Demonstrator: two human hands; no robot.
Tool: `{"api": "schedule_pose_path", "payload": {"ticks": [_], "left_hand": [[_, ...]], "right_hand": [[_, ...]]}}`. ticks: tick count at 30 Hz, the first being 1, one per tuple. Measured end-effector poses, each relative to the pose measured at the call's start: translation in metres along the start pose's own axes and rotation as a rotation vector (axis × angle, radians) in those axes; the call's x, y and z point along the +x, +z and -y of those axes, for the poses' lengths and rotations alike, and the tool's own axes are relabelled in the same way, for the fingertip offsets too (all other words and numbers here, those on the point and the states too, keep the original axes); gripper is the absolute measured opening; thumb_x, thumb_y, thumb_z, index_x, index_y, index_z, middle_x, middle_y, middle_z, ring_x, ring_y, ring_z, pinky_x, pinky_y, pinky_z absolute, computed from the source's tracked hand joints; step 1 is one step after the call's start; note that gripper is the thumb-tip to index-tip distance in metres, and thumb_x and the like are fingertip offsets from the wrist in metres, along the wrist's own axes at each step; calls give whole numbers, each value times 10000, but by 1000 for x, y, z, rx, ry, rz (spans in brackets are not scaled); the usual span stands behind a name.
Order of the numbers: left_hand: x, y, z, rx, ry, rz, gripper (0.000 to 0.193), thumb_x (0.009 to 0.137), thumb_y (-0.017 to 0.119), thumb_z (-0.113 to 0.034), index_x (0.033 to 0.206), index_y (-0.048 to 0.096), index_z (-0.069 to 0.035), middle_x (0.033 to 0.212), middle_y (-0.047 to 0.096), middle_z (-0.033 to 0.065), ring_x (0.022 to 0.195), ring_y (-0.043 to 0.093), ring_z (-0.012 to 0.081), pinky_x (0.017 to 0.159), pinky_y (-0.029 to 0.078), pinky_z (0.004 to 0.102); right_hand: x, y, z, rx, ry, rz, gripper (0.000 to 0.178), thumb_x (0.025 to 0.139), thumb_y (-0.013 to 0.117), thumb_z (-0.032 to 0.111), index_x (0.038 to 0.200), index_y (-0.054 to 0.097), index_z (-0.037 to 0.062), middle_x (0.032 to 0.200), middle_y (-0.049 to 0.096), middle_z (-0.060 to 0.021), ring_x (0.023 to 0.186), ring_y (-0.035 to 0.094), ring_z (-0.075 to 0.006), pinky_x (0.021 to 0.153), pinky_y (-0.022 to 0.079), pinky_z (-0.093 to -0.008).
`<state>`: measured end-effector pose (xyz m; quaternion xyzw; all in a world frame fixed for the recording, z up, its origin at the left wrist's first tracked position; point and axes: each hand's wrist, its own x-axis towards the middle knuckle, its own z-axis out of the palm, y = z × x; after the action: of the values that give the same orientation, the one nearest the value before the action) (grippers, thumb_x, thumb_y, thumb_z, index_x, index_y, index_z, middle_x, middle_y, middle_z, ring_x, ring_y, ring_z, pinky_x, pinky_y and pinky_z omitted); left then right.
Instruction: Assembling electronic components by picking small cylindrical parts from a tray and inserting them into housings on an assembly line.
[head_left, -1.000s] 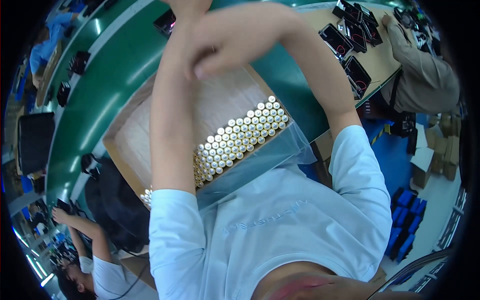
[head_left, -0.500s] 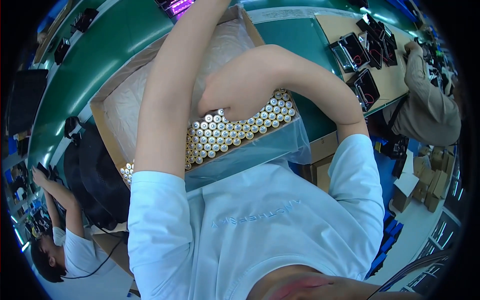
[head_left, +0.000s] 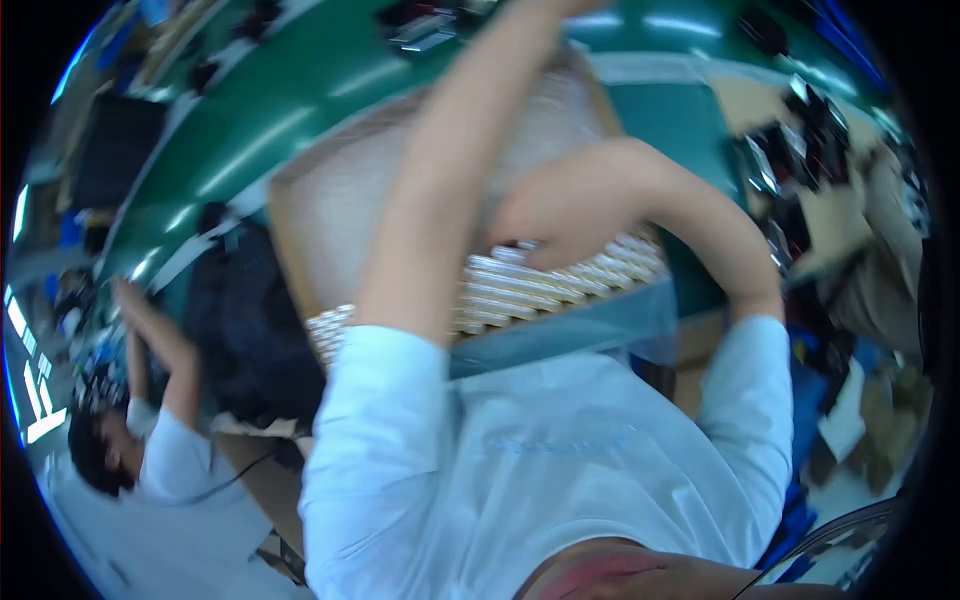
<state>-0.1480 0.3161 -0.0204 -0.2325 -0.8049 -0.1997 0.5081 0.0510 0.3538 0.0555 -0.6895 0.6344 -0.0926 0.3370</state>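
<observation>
The rows of pale cylinders [head_left: 560,285] lie packed side by side along the near edge of a shallow cardboard box [head_left: 330,215], near the centre of the view, just above the person's light blue shirt [head_left: 560,470]. The right hand [head_left: 555,215] rests on top of them at about one o'clock from the shirt, fingers curled loosely down onto the upper rows; the picture is blurred, so I cannot tell whether it pinches any one cylinder or only presses on them. The left arm [head_left: 450,170] reaches straight up toward twelve o'clock and its hand runs out of the picture, so its state cannot be told.

To my eye, the work on the cylinders wants a flat, even touch: the rows sit tight, and a sideways shove could tip or roll the neighbours. Keeping the forearm clear of the lower rows would help too.

A clear plastic sheet [head_left: 590,325] hangs over the box's front edge. The box sits on a green desk [head_left: 270,100] that curves from nine o'clock round to twelve. At two o'clock a brown panel carries dark flat parts [head_left: 790,170]. At three o'clock another person's sleeve [head_left: 890,250] shows. At eight o'clock a second person [head_left: 165,440] in a light shirt sits with one arm raised, beside a dark bag [head_left: 245,330]. Bright lamps glare at the far left rim.
</observation>
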Motion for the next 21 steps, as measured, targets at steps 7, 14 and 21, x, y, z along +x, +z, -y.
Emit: {"api": "schedule_pose_path", "payload": {"ticks": [7,14,21], "left_hand": [[12,-58,43,140,23,20,57,651,618,-105,695,590,-129,803,565,86,837,481,301,781,385,418],[-7,-10,32,20,-80,-75,87,597,638,-68,645,603,-132,773,552,75,833,439,284,783,354,398],[-11,-3,26,-51,-112,-46,105,626,628,-45,666,594,-136,737,546,28,827,434,251,771,344,370]], "right_hand": [[-12,-1,-1,91,63,64,357,854,593,143,1166,612,-29,1063,692,-195,920,651,-367,826,519,-415],[2,3,-5,120,-33,70,350,902,579,174,1178,615,-38,1115,691,-178,987,661,-345,881,525,-398],[-2,6,-6,120,41,58,339,907,568,179,1173,625,-23,1100,696,-174,976,666,-343,871,527,-412]]}}
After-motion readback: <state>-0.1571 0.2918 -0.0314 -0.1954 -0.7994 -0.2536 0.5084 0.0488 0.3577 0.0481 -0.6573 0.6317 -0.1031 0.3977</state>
